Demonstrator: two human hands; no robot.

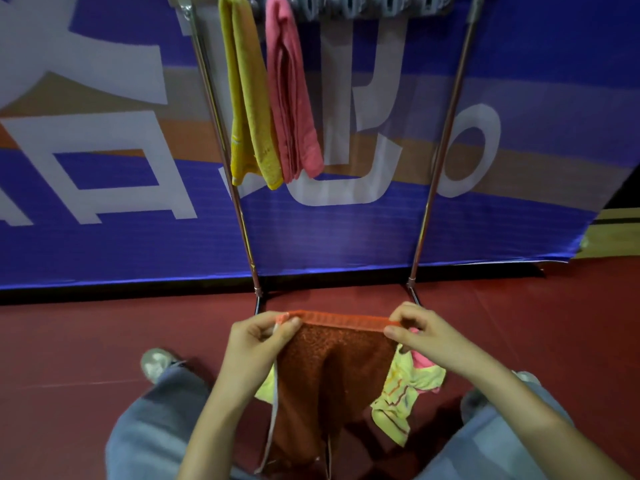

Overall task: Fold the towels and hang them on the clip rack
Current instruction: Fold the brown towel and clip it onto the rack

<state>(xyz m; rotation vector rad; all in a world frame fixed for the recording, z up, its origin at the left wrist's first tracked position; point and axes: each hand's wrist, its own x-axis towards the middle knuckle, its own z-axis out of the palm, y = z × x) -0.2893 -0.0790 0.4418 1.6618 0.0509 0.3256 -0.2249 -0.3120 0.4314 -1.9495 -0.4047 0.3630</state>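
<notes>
Towels dominate the view, chief among them a rust-orange terry towel (pixel 332 372) with a nubby looped pile and a flat woven band along its top hem, held stretched below the foot of the chrome-tube clip rack (pixel 221 109). The left hand (pixel 258 341) pinches the hem's left corner between thumb and fingers, and the right hand (pixel 420 332) pinches the right corner the same way, so the hem runs taut between them while the cloth hangs in soft vertical folds. Behind this towel, lower than the rack's base, a crumpled pale-yellow cloth with thin coloured stripes (pixel 398 400) and a bit of pink fabric (pixel 423 361) peek out. High on the rack, under its grey plastic clips (pixel 360 8), hang a folded mustard-yellow terry towel (pixel 247 98) and, just right of it and touching, a folded pink towel (pixel 292 98) with layered edges. Behind the rack stands a blue banner with large white letters (pixel 104 168); under it lies a smooth dark-red floor (pixel 69 341).
</notes>
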